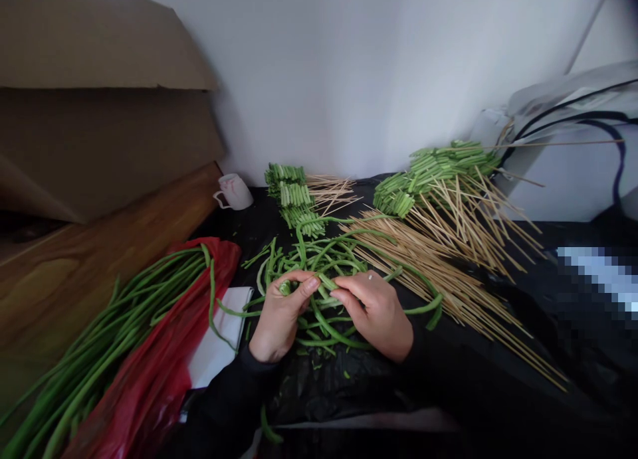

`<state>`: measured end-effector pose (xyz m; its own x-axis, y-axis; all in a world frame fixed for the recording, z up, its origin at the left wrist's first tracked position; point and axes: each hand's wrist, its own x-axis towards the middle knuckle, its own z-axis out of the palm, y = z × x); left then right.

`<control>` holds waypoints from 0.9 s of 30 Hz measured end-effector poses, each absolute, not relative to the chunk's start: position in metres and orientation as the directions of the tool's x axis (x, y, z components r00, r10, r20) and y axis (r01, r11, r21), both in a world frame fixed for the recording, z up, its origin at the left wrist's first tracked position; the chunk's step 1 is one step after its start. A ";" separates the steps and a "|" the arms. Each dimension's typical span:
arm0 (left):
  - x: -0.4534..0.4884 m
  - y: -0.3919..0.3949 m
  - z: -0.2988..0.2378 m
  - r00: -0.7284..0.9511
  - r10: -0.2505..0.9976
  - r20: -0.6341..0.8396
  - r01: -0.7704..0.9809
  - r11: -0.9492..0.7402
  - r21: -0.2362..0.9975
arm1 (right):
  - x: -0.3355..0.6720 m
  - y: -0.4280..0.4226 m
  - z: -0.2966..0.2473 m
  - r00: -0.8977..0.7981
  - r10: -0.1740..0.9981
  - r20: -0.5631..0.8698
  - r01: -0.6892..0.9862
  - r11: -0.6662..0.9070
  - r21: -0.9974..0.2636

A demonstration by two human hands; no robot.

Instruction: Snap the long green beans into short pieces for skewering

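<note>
Loose heap of green yardlong beans (331, 253), spread on black plastic sheeting (343, 392); short bean length (327, 283), above the heap, between two bare hands; left hand (276, 319), over the near left part of the heap, thumb and forefinger pinched together on the left end of the short bean length, remaining fingers curled; right hand (381, 316), over the near right part of the heap, thumb and forefinger clamped on the other end; bamboo skewers (438, 266), a fanned pile just right of the heap; skewered bean pieces, one stack (295, 194) directly behind the heap, a larger one (438, 170) behind it to the right; white mug (236, 192), behind the heap to the left; red plastic bag (159, 359) bearing whole long beans (114, 326), left of the heap; cardboard box (100, 140), well apart from the heap, far left
</note>
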<state>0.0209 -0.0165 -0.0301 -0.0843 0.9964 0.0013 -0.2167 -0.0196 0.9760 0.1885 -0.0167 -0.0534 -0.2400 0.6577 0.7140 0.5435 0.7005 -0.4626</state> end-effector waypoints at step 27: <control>0.014 -0.012 -0.026 0.067 0.985 -0.160 -0.320 0.174 0.931 | 0.192 -0.016 -0.051 -0.270 0.707 0.653 0.593 0.657 -0.466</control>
